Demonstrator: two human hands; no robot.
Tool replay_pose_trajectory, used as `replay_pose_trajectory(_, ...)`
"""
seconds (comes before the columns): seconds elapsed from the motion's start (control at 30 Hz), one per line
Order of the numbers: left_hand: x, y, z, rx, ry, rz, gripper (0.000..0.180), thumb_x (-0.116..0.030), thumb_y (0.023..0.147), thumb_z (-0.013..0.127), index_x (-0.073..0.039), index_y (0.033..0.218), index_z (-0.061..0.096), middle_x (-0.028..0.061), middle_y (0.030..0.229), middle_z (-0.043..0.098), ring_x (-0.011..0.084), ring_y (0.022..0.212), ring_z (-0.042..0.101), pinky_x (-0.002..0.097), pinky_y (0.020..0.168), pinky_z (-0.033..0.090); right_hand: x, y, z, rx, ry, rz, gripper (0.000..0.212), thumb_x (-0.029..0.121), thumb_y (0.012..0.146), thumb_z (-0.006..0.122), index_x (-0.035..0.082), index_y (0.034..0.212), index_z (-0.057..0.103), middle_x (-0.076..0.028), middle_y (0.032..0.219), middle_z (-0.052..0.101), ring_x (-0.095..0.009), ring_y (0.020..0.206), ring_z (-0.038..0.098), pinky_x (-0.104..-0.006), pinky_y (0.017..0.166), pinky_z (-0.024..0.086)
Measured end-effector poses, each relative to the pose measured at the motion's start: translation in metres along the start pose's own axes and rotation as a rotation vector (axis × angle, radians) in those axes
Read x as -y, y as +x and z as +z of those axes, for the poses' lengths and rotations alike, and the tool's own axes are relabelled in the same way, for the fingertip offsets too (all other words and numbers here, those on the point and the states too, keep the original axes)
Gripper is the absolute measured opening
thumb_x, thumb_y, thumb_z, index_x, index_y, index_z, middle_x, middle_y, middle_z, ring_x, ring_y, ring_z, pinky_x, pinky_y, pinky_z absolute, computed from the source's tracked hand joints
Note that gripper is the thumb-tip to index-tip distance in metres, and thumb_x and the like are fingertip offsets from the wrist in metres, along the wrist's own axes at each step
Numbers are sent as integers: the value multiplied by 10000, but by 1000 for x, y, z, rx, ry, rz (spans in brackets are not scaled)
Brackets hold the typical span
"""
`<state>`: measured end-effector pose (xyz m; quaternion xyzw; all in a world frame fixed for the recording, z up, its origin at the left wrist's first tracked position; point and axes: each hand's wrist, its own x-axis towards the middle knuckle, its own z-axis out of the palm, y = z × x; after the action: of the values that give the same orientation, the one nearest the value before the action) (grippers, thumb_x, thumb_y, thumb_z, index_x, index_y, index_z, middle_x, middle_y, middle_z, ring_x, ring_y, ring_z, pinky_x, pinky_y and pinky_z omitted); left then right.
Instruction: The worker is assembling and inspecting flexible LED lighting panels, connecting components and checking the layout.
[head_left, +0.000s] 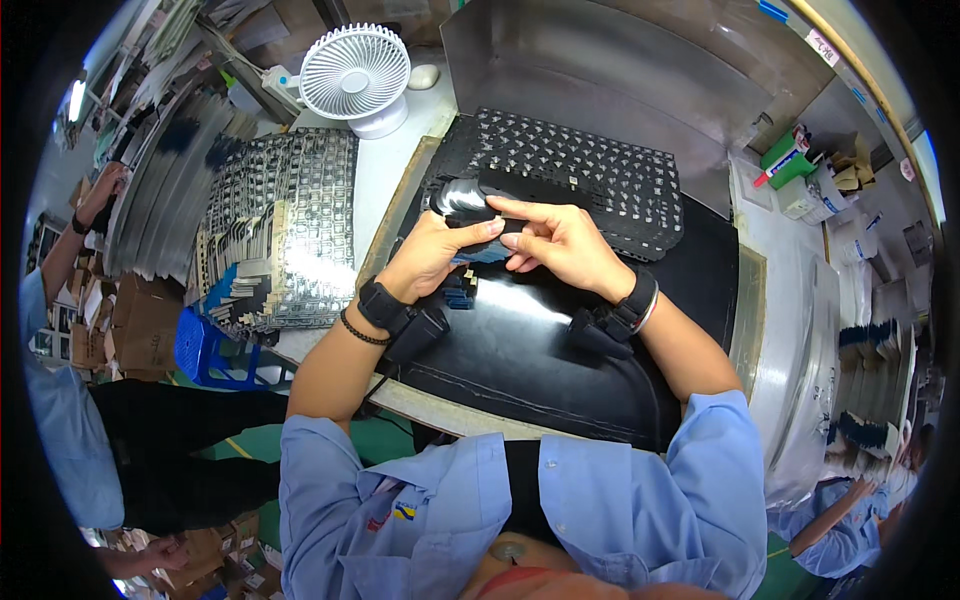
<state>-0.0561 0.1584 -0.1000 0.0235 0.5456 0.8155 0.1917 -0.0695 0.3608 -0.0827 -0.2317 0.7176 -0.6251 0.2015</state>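
Observation:
Both hands meet over the middle of the bench. My left hand (432, 250) is closed on a glossy black thin piece (462, 198) that curves and catches the light; its exact kind is unclear. My right hand (572, 248) is closed at the same piece, forefinger along its edge and thumb close to my left thumb. Small bluish strips (487, 250) show below the thumbs, partly hidden by the fingers. Just beyond the hands lies a stack of black perforated sheets (600, 185) with rows of pale cut-outs. A few small dark pieces (460, 290) lie beside my left wrist.
A black mat (520, 350) covers the bench before me, with a metal guard (600, 70) behind. At left stand a white fan (355, 75) and stacked patterned sheets (320, 200). A green box (785, 160) sits at right. Another person (75, 430) stands at left.

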Motion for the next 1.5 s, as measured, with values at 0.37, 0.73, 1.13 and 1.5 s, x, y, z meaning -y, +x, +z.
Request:
replay_pose_trajectory(0.37, 1, -1, -1, -17, -20, 4, 228, -9, 848, 641, 11, 1074, 624, 75, 997, 674, 149, 878, 649, 291, 768, 533, 23, -62, 38, -19, -684, -221, 415, 163, 888, 583, 13, 1268, 511, -216, 753, 624, -379, 665, 625, -443, 634, 507)
replay_pose_trajectory(0.73, 0, -1, 0, -20, 22, -32, 270, -37, 853, 659, -30, 1115, 595, 60, 1018, 659, 146, 896, 652, 296, 777, 545, 22, -20, -16, -187, -1048, -465, 719, 302, 700, 781, 145, 1343, 499, -181, 1313, 500, -385, 1187, 468, -430, 1011, 377)
replay_pose_trajectory(1.13, 1, 3, 0, 35, 59, -1, 294, -48, 845, 677, -36, 1126, 591, 62, 1042, 661, 150, 924, 647, 298, 791, 539, 12, 10, -46, -12, -1416, -468, 609, 435, 881, 550, 234, 1429, 376, -155, 1415, 429, -367, 1274, 425, -492, 1019, 356)
replay_pose_trajectory(1.5, 0, 0, -1, 5, -21, -37, 272, -24, 835, 685, -23, 1096, 607, 70, 1026, 652, 154, 900, 640, 304, 788, 540, 8, -29, -18, -165, -1098, -623, 816, 519, 697, 732, 64, 1325, 478, -179, 1327, 460, -356, 1211, 420, -465, 1017, 324)
